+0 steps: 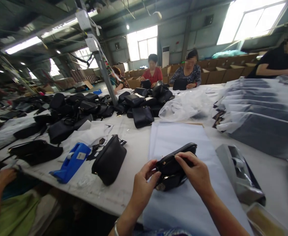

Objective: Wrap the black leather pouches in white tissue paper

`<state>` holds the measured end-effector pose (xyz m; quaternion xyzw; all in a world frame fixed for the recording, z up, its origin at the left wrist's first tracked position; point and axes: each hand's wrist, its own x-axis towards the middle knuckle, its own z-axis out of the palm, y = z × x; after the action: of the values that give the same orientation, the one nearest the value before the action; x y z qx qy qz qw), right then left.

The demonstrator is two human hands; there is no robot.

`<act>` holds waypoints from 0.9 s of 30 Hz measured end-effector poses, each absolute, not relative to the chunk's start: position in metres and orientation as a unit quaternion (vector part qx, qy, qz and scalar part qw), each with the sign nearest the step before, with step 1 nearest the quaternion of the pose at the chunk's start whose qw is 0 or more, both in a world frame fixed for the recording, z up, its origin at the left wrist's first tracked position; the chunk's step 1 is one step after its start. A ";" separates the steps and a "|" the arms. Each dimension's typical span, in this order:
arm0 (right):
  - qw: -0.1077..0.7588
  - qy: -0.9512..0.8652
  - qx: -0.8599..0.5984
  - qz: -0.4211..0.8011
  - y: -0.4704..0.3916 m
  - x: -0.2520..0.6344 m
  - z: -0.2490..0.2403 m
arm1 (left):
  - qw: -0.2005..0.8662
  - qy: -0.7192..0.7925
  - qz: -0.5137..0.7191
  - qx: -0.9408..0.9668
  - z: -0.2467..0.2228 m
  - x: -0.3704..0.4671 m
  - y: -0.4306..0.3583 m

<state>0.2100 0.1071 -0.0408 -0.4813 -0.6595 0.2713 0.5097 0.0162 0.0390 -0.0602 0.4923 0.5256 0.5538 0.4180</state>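
Observation:
A small black handbag (pixel 174 167) with gold-coloured zip fittings is held up over white sheets (pixel 183 134) on the table. My left hand (pixel 145 180) pinches its left end between thumb and fingers. At the upper right edge, near the zip, my right hand (pixel 195 170) has its thumb and fingers closed on the bag. Left of my hands another black handbag (pixel 111 160) stands on the table with a tag behind it. The bag's underside and far side are hidden from me.
A blue tape dispenser (pixel 73 162) lies to the left, a grey dispenser (pixel 241 173) to the right. Black bags (pixel 144 116) are heaped further back. Bags in translucent wrapping (pixel 264 126) line the right side. Several people sit across the table; a co-worker's hand (pixel 3 177) shows at left.

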 end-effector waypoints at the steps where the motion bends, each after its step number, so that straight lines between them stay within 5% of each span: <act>1: 0.510 -0.657 -0.484 0.270 0.106 0.212 -0.040 | 0.429 0.516 0.570 0.474 -0.064 0.021 0.035; 15: 0.507 -0.711 -0.407 0.267 0.044 0.200 -0.044 | 0.216 0.550 0.508 0.627 -0.061 0.023 0.023; 21: 0.557 -0.714 -0.399 0.142 0.059 0.197 -0.034 | 0.245 0.548 0.500 0.624 -0.051 0.028 0.024; 27: 0.468 -0.778 -0.405 0.105 0.100 0.184 -0.028 | 0.321 0.521 0.568 0.551 -0.069 0.033 0.024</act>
<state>0.1840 0.0997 -0.0282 -0.4049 -0.7784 0.1047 0.4681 0.0332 0.0236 -0.0687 0.5508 0.5207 0.5677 0.3213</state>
